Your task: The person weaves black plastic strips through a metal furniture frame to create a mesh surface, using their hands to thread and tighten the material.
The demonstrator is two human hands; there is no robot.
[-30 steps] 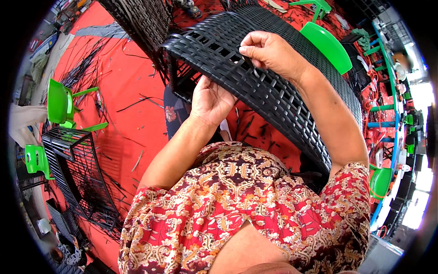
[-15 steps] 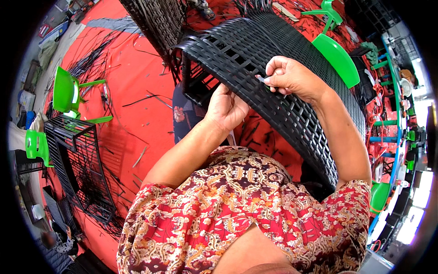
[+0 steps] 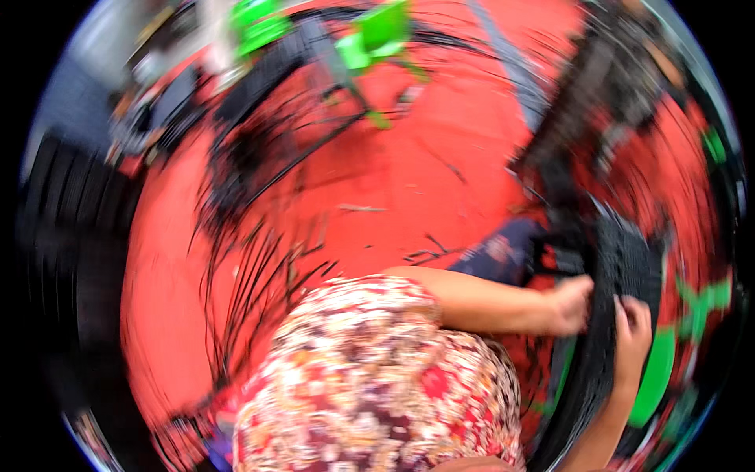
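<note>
The black woven chair piece [image 3: 609,315], a wicker panel on a frame, stands at the right of the picture, smeared by motion. My left hand [image 3: 569,305] is at its near left edge; blur hides how its fingers lie. On the other side of that edge, my right hand [image 3: 634,329] rests against the weave with bent fingers. Whatever is between those fingers is too blurred to make out.
Red sheeting [image 3: 448,173] covers the floor, strewn with black strips [image 3: 236,291]. A black metal frame [image 3: 291,134] stands at the upper left near a green chair [image 3: 381,31]. A dark woven piece [image 3: 598,86] leans at the upper right; another green chair [image 3: 654,377] is beyond my right hand.
The view has swung left, so the panel and both hands now appear at the right. My right hand pinched a small pale thing before; it no longer shows.
</note>
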